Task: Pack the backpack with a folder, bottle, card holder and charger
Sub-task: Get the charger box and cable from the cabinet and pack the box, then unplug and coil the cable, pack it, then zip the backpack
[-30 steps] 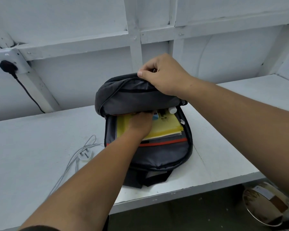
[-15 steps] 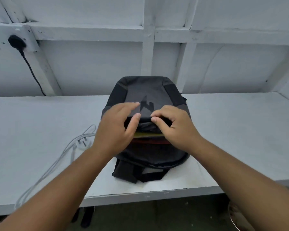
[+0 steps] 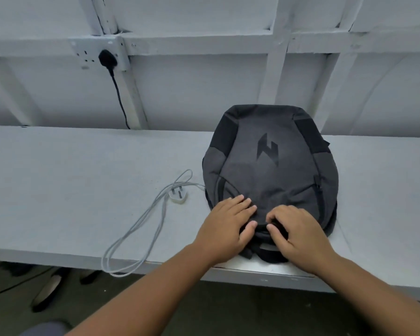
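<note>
Flap, held raised one second ago, now lies down flat; the gap at the opening seen half a second ago is covered, and both hands have come to the near end of the bag. Backpack (image 3: 272, 170) lies front panel up on the white bench (image 3: 58, 190), long axis running from the bench's front edge toward the wall (image 3: 192, 98), strap end nearest the person, the other end pointing at the wall and close to it. Left hand (image 3: 228, 226) rests on the panel with fingers straight and together, thumb at the seam. Right hand (image 3: 298, 236) has its fingers curled, fingertips and thumb pinching the dark edge of the backpack. Near end of the bag sits just short of the bench's front edge. Charger (image 3: 178, 195) lies on the bench just left of the backpack, prongs up; its cable (image 3: 141, 229) loops toward the person and hangs over the front edge. Open bench surface extends left of the cable and right of the bag. Black plug (image 3: 108, 59) sits in a socket on the wall, upper left.
</note>
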`<state>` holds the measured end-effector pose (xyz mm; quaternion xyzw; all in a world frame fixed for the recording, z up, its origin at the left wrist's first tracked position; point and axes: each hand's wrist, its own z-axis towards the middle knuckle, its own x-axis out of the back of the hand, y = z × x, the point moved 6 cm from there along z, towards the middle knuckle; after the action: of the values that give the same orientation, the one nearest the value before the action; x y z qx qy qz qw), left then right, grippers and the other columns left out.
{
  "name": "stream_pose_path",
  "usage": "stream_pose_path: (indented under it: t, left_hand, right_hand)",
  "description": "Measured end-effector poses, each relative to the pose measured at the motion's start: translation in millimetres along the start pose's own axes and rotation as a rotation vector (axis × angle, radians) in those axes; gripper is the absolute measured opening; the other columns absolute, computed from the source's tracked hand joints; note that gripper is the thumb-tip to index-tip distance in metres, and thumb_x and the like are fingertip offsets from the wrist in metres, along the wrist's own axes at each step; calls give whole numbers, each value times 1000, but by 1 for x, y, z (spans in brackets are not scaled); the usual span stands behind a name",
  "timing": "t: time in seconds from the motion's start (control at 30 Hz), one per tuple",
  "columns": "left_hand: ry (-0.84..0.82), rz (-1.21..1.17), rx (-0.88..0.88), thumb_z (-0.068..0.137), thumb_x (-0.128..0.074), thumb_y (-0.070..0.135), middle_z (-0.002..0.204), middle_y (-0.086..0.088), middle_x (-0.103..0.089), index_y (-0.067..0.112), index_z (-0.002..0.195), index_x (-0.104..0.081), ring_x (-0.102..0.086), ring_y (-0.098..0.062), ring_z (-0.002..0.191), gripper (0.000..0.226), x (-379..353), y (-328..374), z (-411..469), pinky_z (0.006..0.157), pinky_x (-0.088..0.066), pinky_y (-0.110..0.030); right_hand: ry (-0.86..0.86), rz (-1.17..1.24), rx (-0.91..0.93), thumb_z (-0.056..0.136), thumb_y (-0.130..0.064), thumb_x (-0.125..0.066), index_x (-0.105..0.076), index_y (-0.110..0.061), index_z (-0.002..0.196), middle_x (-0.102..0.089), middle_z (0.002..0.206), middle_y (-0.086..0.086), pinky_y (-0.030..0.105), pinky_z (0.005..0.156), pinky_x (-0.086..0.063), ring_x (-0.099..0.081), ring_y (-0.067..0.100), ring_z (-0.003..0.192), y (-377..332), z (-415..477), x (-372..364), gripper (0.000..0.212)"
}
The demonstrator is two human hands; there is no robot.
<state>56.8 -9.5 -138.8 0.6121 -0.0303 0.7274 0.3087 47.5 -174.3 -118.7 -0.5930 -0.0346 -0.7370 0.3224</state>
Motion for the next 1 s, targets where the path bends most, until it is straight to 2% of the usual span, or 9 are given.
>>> stream_pose_path:
  t: [0.23, 0.33, 0.43, 0.5, 0.57, 0.67, 0.8, 0.87, 1.0]
  left_hand:
    - [-4, -33, -18, 105, -37, 45, 159, -1, -46, 20, 149, -51, -30, -16, 152, 53, 3, 2, -1, 125, -18, -34]
    - [22, -164, -27, 103, -48, 42, 150, -1, -56, 18, 144, -57, -40, -15, 146, 48, 16, -2, 0, 122, -27, -33]
    - [187, -299, -37, 99, -59, 30, 121, -3, -74, 14, 124, -71, -63, -18, 117, 31, 44, -18, 2, 103, -45, -31]
    - [343, -300, -1, 95, -64, 19, 100, -3, -76, 13, 107, -76, -64, -17, 95, 19, 67, -41, 4, 87, -49, -32]
    - [404, -272, 149, 93, -65, 16, 92, -1, -74, 15, 101, -77, -62, -16, 86, 14, 84, -78, 11, 81, -50, -33]
    - [211, -97, 356, 95, -64, 20, 100, -1, -74, 21, 106, -79, -65, -19, 93, 18, 91, -137, 32, 85, -52, -33]
    - [-169, 75, 398, 90, -65, 18, 113, 0, -74, 24, 107, -78, -68, -24, 102, 22, 73, -173, 57, 89, -50, -31]
    - [-246, 114, 364, 88, -67, 16, 108, 1, -76, 24, 103, -80, -69, -24, 93, 21, 65, -173, 65, 84, -54, -30]
    - [-263, 157, 315, 85, -70, 16, 99, 1, -77, 23, 96, -81, -69, -24, 87, 18, 61, -166, 72, 78, -54, -28]
  right_hand:
    - [1, -4, -44, 86, -37, -52, -53, -34, 88, -52, 83, -19, 30, 70, -41, -49, 5, 76, -6, 2, 3, 4]
    - [11, 33, -67, 84, -37, -52, -54, -33, 87, -53, 83, -20, 32, 71, -43, -51, 4, 78, -8, 3, 5, 5]
    - [16, 91, -104, 82, -38, -52, -55, -33, 85, -56, 83, -20, 33, 73, -44, -54, 5, 81, -10, 3, 8, 6]
    - [21, 117, -133, 81, -36, -53, -56, -32, 84, -57, 83, -19, 34, 74, -46, -56, 6, 82, -13, 4, 10, 6]
    - [15, 129, -161, 81, -32, -57, -58, -32, 83, -59, 83, -19, 35, 75, -47, -57, 6, 83, -15, 6, 11, 2]
    - [27, 124, -210, 84, -21, -64, -60, -31, 82, -60, 83, -19, 36, 77, -48, -58, 6, 84, -18, 7, 12, 11]
    - [74, 126, -267, 84, -9, -70, -61, -31, 80, -62, 81, -19, 33, 75, -47, -59, 6, 85, -25, 11, 12, 24]
    - [90, 144, -273, 84, -11, -69, -62, -30, 79, -62, 81, -18, 31, 73, -47, -59, 7, 86, -29, 13, 14, 22]
    - [97, 190, -268, 85, -18, -66, -62, -31, 79, -62, 82, -16, 29, 71, -49, -61, 8, 85, -31, 15, 17, 14]
